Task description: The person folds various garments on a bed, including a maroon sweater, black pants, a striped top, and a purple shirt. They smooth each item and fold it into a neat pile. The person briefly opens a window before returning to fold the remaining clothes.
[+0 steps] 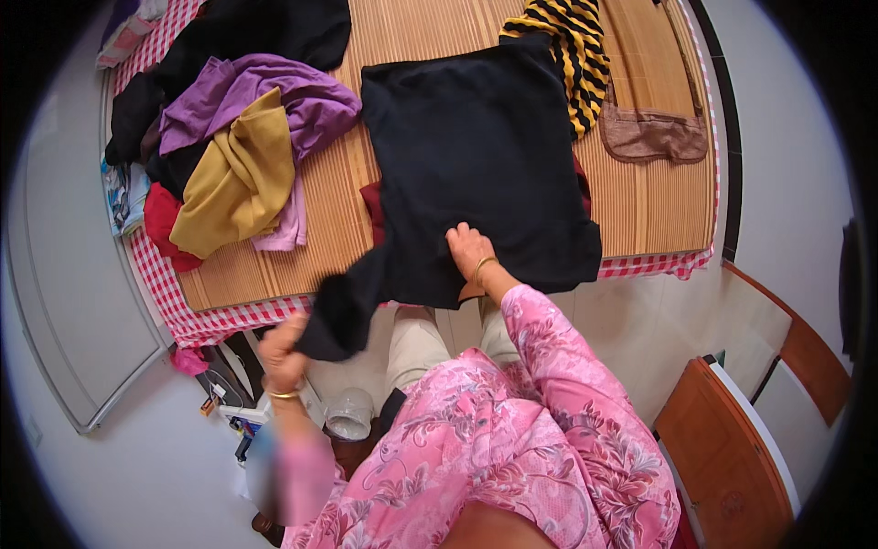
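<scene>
A black long-sleeved garment [473, 151] lies spread across the bamboo mat before me. Its loose sleeve [343, 309] runs off the near edge of the table, and my left hand [282, 351] grips the end, a little blurred. With curled fingers, my right hand [470, 250] grasps the cloth near the garment's lower edge. Dark red fabric [374, 206] peeks out from under the black garment on both sides.
Left on the mat [329, 199] is a heap with a purple garment [315, 110] and a mustard garment [240, 185]. A yellow-and-black striped garment [583, 75] and brown sheer clothing [651, 134] lie right. A red checked cloth [206, 322] hangs over the edge. A wooden chair-like piece [727, 439] stands lower right.
</scene>
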The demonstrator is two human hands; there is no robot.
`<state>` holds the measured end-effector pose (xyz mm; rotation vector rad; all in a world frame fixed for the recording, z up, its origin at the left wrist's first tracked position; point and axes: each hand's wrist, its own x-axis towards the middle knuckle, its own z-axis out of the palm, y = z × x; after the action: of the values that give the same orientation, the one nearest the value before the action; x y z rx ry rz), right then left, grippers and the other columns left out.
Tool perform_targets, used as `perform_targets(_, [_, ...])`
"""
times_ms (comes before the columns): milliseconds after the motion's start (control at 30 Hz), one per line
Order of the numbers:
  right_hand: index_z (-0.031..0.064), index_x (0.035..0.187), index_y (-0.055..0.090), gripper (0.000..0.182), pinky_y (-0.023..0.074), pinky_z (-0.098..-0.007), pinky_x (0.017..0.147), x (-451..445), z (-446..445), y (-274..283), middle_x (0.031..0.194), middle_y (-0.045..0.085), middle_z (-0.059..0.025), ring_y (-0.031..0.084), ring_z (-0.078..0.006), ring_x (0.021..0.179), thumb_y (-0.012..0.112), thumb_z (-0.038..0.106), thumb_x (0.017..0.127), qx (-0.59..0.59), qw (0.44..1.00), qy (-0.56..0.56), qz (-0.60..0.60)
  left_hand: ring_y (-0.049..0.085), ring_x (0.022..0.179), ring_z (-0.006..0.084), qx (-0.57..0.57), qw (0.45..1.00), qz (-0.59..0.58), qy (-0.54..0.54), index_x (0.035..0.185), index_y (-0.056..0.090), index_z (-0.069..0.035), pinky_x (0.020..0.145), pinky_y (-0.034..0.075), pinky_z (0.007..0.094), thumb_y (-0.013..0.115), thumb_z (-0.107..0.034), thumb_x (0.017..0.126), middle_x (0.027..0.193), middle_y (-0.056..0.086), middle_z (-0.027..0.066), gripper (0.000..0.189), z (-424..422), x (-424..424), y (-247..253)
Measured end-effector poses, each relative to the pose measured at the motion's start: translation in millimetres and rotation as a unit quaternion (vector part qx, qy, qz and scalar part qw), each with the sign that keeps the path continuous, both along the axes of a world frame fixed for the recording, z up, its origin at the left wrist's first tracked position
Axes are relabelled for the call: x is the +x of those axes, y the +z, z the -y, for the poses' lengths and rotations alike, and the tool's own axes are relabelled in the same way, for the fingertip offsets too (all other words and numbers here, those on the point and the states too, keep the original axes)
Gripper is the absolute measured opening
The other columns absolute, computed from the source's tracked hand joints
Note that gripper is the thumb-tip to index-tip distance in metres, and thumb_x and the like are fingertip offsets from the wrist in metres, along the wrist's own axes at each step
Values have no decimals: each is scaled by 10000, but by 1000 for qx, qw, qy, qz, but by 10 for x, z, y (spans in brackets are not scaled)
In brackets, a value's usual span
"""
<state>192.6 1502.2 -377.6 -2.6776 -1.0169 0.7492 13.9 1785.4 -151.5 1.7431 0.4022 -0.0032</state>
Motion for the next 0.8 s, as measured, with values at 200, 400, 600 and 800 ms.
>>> perform_targets(200, [96,863,557,236,485,-394,615,55,248,457,832,503,-114,571,-310,742,604,0,653,269,958,-99,-18,590,986,193,-159,985,21,71,1161,524,111,898,429,302,610,-36,645,1100,609,133,543,-390,36,317])
perform_targets(400, [107,845,563,151,458,-348,602,-382,119,632,794,486,-80,534,-248,736,564,88,695,283,957,62,-6,615,684,193,-7,997,75,10,734,660,33,684,470,289,614,-10,690,758,661,106,77,-532,106,155])
perform_targets(600, [88,1087,590,344,412,-350,818,-640,-44,455,1035,513,-108,502,-264,979,637,125,748,115,984,37,-131,584,675,286,-126,984,82,-98,657,587,54,750,443,412,596,-44,676,688,600,134,101,-90,747,294])
perform_targets(800, [61,1019,574,271,466,-387,801,-530,853,777,960,565,-104,549,-306,945,615,72,751,206,957,-142,-145,514,702,375,-166,911,162,-341,731,509,78,668,419,415,557,1,648,729,494,189,124,1057,1747,-71])
